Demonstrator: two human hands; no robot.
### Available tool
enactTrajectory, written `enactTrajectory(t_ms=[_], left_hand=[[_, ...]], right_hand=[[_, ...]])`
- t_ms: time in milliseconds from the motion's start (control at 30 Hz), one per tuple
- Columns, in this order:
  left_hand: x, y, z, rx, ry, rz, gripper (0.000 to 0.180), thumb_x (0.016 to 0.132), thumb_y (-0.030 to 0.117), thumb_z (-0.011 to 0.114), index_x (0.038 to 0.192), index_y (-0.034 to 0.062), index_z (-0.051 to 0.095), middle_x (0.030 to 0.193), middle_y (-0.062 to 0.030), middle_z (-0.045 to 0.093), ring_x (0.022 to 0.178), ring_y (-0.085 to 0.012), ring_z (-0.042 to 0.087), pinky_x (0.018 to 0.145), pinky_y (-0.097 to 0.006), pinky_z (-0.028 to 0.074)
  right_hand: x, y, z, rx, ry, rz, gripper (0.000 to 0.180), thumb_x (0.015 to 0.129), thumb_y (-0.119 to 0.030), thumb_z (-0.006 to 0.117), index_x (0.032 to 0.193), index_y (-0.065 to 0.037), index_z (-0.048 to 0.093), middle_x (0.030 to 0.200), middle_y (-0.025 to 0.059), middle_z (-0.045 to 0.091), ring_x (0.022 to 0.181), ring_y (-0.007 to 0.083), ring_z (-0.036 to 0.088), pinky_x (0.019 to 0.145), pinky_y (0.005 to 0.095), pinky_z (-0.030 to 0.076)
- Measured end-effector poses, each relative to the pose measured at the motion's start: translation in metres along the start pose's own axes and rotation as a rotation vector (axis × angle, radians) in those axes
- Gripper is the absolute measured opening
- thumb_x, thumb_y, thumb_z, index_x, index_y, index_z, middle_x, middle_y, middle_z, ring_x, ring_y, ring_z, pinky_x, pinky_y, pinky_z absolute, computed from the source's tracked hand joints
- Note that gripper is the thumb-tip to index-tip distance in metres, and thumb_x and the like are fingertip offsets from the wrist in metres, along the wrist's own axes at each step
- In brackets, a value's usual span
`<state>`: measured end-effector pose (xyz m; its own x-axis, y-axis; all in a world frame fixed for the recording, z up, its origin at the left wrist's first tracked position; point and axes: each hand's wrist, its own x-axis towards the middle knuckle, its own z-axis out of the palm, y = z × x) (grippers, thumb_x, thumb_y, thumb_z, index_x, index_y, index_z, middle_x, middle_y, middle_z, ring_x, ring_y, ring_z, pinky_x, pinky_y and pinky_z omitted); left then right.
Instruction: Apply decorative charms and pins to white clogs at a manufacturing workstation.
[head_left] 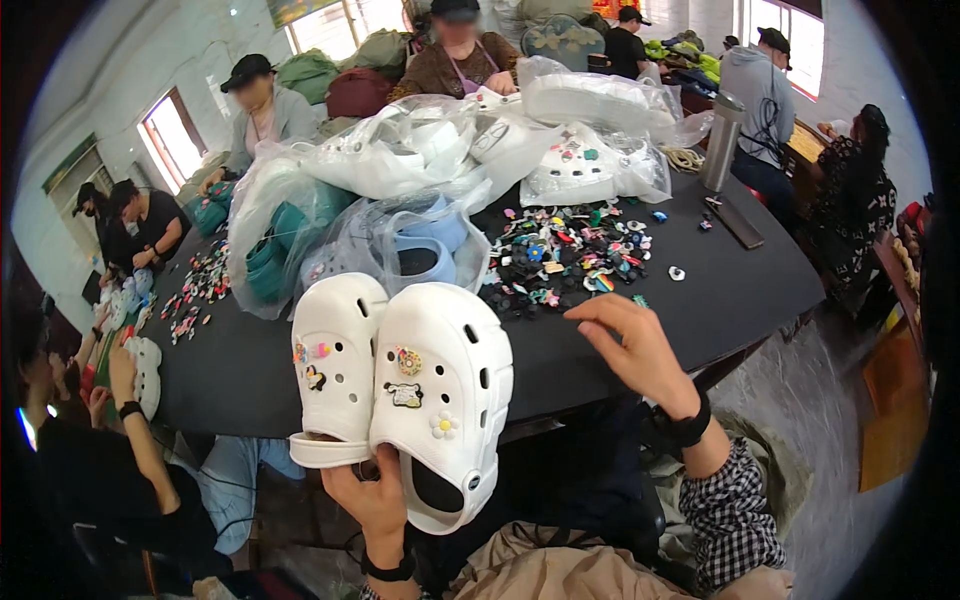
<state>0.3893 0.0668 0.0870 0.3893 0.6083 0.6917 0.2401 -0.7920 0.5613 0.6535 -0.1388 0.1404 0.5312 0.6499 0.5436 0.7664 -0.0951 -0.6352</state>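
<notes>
My left hand [372, 497] grips a pair of white clogs by their heel openings, holding them up side by side at the table's near edge. On the left clog [340, 385] sit a few small charms, one of them pink and yellow. The right clog [450, 345] carries a donut charm [408, 361], a black-and-white charm [404, 395] and a white flower charm [444, 425]. To the right, my right hand [632, 345] hovers by the near edge of a pile of colourful shoe charms [560, 250], fingers bent. Whether anything lies between its fingertips is too small to tell.
Bagged clogs in white [400, 150], blue [430, 245] and teal [270, 260] heap across the black table [720, 290]. A steel tumbler [722, 142] and a dark phone [733, 222] stand and lie at right. More charms [205, 275] spread at left. Several people work around.
</notes>
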Motion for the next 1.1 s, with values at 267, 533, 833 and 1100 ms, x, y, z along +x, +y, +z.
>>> enactTrajectory(t_ms=[267,533,833,1100], left_hand=[[-0.017,-0.008,0.012,-0.159,0.057,-0.077,0.055,0.089,0.005,0.067,0.136,-0.012,0.044,0.132,-0.0232,0.052,0.124,-0.0304,0.05,0.106,-0.042,0.037],[-0.016,0.006,0.033,-0.19,0.149,-0.11,0.065,0.084,0.001,0.07,0.139,-0.0125,0.038,0.133,-0.0239,0.049,0.125,-0.0317,0.05,0.105,-0.043,0.039],[-0.004,0.021,0.025,0.018,0.053,-0.082,0.06,0.076,0.002,0.073,0.129,-0.01,0.049,0.127,-0.0298,0.051,0.125,-0.0456,0.047,0.107,-0.054,0.034],[0.01,0.023,0.026,0.195,-0.01,0.01,0.071,0.063,0.007,0.079,0.127,-0.0059,0.051,0.125,-0.0315,0.052,0.118,-0.0529,0.048,0.102,-0.056,0.037]], right_hand=[[0.054,-0.05,0.007,0.055,-0.034,-0.197,0.014,0.089,-0.002,0.064,0.103,0.0,0.068,0.091,0.0151,0.066,0.077,0.0319,0.065,0.069,0.038,0.051],[0.046,-0.065,0.053,-0.103,-0.068,-0.33,0.042,0.092,-0.011,0.065,0.132,-0.005,0.054,0.131,0.0238,0.052,0.116,0.037,0.056,0.095,0.0398,0.047],[0.04,-0.04,0.073,0.375,-0.23,-0.028,0.058,0.091,-0.011,0.064,0.145,-0.007,0.044,0.129,0.0134,0.052,0.101,0.0194,0.054,0.084,0.0311,0.047],[0.032,-0.04,0.063,0.418,-0.21,-0.073,0.057,0.089,-0.007,0.066,0.143,-0.011,0.047,0.139,0.0124,0.043,0.127,0.0244,0.049,0.099,0.0371,0.046]])
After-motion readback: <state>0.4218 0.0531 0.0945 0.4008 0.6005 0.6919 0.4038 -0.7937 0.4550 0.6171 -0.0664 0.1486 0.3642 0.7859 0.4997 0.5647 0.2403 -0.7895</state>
